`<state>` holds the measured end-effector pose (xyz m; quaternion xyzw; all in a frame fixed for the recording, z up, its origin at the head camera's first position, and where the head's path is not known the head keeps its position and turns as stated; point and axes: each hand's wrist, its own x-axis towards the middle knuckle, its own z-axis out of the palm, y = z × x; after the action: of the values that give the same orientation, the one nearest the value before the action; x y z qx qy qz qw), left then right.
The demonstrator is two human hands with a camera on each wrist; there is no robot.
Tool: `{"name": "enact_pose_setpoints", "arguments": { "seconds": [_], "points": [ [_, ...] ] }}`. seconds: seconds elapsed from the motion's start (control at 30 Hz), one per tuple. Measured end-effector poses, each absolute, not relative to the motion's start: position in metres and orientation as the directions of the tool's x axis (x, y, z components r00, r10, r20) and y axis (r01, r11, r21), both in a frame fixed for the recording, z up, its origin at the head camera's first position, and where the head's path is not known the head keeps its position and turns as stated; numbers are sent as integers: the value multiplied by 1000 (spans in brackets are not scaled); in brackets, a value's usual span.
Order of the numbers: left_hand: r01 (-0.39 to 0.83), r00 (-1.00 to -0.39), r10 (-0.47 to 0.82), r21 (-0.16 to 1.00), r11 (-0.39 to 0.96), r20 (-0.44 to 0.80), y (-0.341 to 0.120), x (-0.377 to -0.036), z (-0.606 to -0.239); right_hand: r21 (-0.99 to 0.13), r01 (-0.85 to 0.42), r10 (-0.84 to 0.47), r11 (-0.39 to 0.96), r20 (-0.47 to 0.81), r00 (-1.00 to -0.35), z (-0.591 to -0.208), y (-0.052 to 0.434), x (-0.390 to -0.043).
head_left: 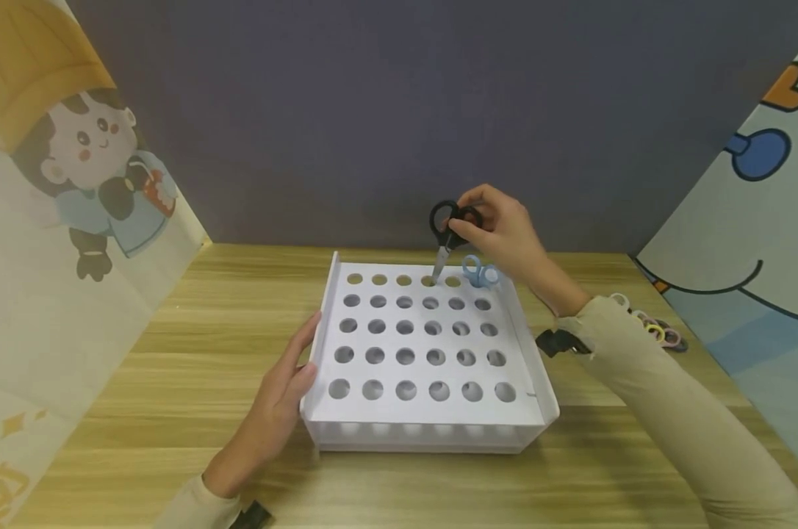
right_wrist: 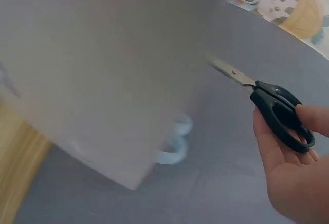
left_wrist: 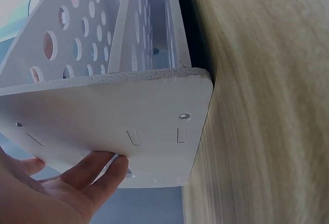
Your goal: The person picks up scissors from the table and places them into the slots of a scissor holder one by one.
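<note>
A white rack (head_left: 419,339) with rows of round holes stands on the wooden table. By its handle loops, my right hand (head_left: 501,224) pinches a pair of black-handled scissors (right_wrist: 277,112), blades pointing down. In the head view, the blade tip meets a back-row hole, fourth from the left. Light blue-handled scissors (head_left: 480,273) stand in the back row's rightmost hole, just below my right hand. Against the rack's left side panel (left_wrist: 103,121) rests my left hand (head_left: 280,393), its fingers extended along the outer face.
Several scissors with coloured handles (head_left: 663,332) lie on the table (head_left: 227,353) to the right, partly behind my right sleeve (head_left: 670,411). A dark grey panel (head_left: 306,132) rises behind the table, and walls with cartoon pictures (head_left: 108,154) flank it.
</note>
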<state>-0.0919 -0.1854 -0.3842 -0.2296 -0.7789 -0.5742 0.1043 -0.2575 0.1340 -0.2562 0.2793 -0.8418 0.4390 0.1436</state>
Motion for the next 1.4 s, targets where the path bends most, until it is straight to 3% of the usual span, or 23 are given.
{"name": "enact_pose_setpoints", "arguments": {
  "seconds": [0.27, 0.63, 1.13, 1.4],
  "points": [
    [475, -875, 235, 845, 244, 424, -185, -91, -384, -584, -654, -527, 480, 405, -748, -289, 125, -269],
    [485, -870, 238, 838, 250, 432, -186, -94, -384, -539, -686, -562, 489, 407, -720, -303, 125, -259],
    [484, -871, 231, 836, 259, 433, -186, -95, -387, -546, -681, -376, 489, 572, -729, -306, 165, -241],
    [496, -866, 220, 830, 256, 449, -185, -96, -389, -649, -629, -252, 428, 582, -773, -308, 197, -229]
  ]
}}
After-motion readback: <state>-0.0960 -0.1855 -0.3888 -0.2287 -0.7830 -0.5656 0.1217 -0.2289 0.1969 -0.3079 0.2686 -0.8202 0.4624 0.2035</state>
